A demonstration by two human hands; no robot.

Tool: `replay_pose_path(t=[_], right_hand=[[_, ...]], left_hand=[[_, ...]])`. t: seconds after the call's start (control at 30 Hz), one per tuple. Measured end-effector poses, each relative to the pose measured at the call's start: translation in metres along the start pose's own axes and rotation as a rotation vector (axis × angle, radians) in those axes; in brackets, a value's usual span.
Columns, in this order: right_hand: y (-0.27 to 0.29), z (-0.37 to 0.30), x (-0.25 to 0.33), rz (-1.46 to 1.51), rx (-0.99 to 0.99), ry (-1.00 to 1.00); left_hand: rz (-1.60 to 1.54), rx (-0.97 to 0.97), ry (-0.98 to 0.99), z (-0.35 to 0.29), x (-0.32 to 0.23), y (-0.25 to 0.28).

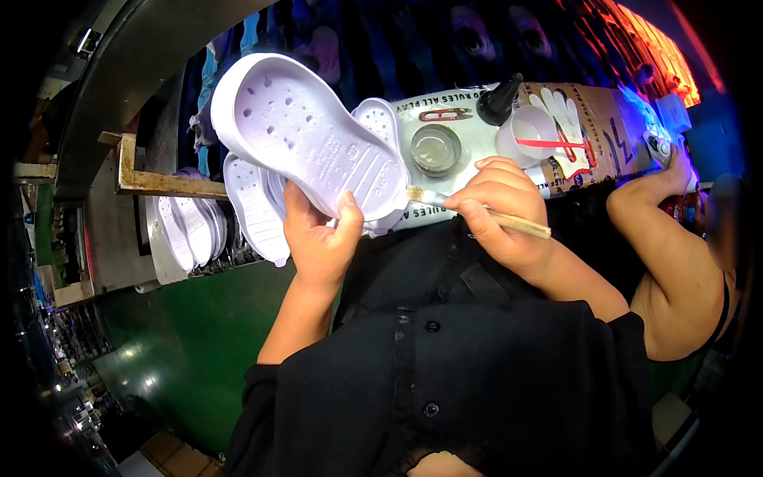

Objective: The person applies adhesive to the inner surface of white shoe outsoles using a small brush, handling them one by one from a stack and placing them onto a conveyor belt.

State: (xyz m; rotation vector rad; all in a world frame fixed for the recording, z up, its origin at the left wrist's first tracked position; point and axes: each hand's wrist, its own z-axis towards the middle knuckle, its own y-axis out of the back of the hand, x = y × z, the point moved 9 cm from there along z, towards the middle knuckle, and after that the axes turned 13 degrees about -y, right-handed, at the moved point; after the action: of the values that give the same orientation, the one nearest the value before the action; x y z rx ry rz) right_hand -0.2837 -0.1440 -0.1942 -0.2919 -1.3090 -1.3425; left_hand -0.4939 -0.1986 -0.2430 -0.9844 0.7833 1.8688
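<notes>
My left hand [322, 238] grips a pale lavender clog upper [318, 151] by its near edge, thumb on the inner face and fingers behind. The piece is tilted, its holed toe pointing up and left. In my right hand [505, 208] is a flat paintbrush [457, 208] with a wooden handle, pinched between thumb and fingers. Its bristles meet the heel-end edge of the clog piece, or come very close. Just beyond the brush stands a round glass jar [435, 149] with cloudy liquid in it.
More lavender clog pieces [254, 203] lie stacked behind and left. A white tub [531, 131] with a red stick, a black cone-shaped bottle [499, 99], thread snips [445, 114] and a white glove [560, 111] lie on the bench. A co-worker's arm [668, 238] is at right.
</notes>
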Motion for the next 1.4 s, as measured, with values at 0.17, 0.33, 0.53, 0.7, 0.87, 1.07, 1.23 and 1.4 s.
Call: replay_pose_path(t=[0.17, 0.33, 0.53, 0.7, 0.87, 1.07, 1.23, 1.4], right_hand=[[-0.009, -0.002, 0.001, -0.008, 0.017, 0.017], [-0.001, -0.002, -0.003, 0.005, 0.030, -0.017], [-0.013, 0.001, 0.002, -0.008, 0.013, 0.013], [-0.004, 0.001, -0.003, 0.026, 0.031, -0.025], [-0.007, 0.005, -0.003, 0.050, 0.017, -0.048], [0.006, 0.001, -0.011, 0.063, -0.023, -0.108], [0.018, -0.003, -0.023, 0.120, -0.082, -0.180], [0.008, -0.005, -0.037, 0.155, -0.029, -0.291]], left_hand=[[-0.040, 0.028, -0.046, -0.002, -0.002, -0.003], [-0.013, -0.058, -0.152, -0.005, -0.008, 0.003], [0.048, -0.041, -0.226, -0.008, -0.009, 0.004], [-0.002, -0.080, -0.214, -0.007, -0.010, 0.004], [0.052, -0.025, -0.227, -0.007, -0.007, 0.002], [-0.004, -0.055, -0.160, 0.004, -0.005, 0.014], [-0.093, -0.005, 0.255, 0.014, 0.038, 0.058], [0.776, 0.214, 0.224, 0.002, 0.080, 0.099]])
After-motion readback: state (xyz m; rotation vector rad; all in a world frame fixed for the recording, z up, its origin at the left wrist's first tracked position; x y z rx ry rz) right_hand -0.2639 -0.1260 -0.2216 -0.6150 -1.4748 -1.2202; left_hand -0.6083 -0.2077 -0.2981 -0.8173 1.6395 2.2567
